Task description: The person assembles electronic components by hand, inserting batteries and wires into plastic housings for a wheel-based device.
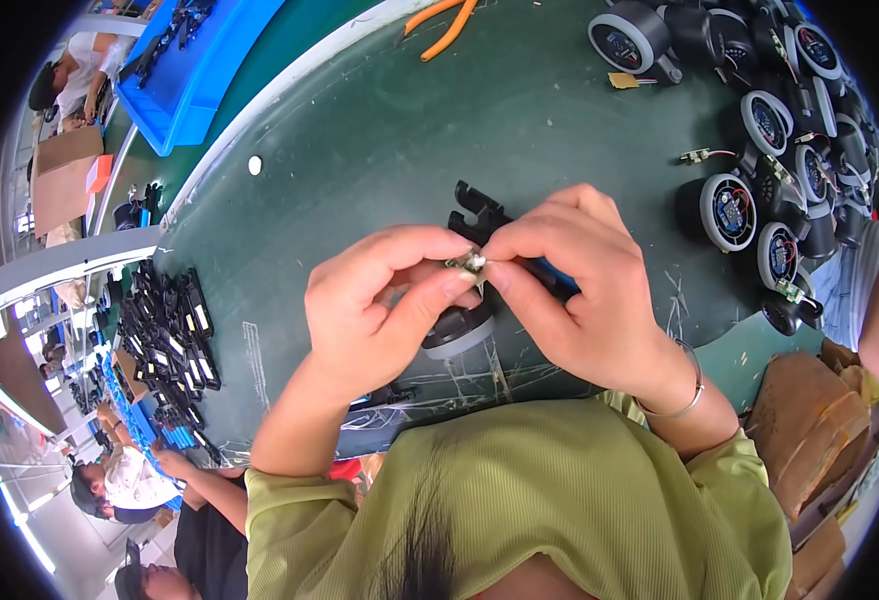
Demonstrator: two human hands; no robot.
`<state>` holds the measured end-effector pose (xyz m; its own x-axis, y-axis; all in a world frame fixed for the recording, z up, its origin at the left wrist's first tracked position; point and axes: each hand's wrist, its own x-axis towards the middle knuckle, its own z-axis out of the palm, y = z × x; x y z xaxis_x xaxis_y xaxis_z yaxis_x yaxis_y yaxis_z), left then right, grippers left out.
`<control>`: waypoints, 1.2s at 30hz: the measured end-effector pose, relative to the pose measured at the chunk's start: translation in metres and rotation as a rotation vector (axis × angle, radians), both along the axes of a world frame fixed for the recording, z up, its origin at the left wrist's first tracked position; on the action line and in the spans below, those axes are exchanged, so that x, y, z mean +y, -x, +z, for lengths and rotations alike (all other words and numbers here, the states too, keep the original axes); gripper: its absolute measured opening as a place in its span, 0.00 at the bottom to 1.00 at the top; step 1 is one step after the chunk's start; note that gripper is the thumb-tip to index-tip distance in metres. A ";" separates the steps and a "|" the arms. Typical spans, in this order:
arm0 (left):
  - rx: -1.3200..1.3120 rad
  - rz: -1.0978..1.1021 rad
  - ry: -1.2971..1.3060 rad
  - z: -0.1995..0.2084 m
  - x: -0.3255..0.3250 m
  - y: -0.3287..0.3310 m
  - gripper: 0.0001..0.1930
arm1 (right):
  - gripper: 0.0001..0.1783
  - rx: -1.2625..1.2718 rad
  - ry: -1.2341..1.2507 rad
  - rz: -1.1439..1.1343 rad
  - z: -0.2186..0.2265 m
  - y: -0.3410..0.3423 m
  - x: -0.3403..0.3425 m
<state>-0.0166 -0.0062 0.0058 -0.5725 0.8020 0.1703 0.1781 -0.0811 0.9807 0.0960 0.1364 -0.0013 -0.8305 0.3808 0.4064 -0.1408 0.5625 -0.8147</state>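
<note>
Above the middle of the green work table, my left hand (375, 300) pinches a small circuit board (468, 263) with a white connector between thumb and forefinger. From the other side my right hand (575, 285) has thumb and forefinger pressed together at that connector; whatever fine part they grip is too small to make out. Just below my hands lies a black housing with a grey rim (460, 335), largely covered by my fingers. A black plastic bracket (478, 208) sticks up beyond them. Part of something blue (552, 275) shows under my right hand.
Several round black-and-grey housings (730, 212) with small wired boards crowd the table's right side. Black parts (175, 335) are heaped at left. Orange-handled pliers (450, 28) and a blue tray (185, 85) lie at the far side. Cardboard (810, 420) stands at right; other people work at left.
</note>
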 end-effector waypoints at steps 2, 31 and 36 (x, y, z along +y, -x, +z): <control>0.034 -0.020 -0.014 -0.004 -0.004 -0.001 0.10 | 0.08 0.013 -0.002 0.006 -0.001 0.000 0.000; 0.366 0.170 0.091 0.005 -0.005 -0.019 0.10 | 0.11 0.089 -0.287 -0.108 0.002 -0.010 -0.012; 0.642 0.118 0.050 0.003 -0.001 -0.014 0.11 | 0.12 0.128 -0.210 -0.200 -0.005 -0.010 -0.022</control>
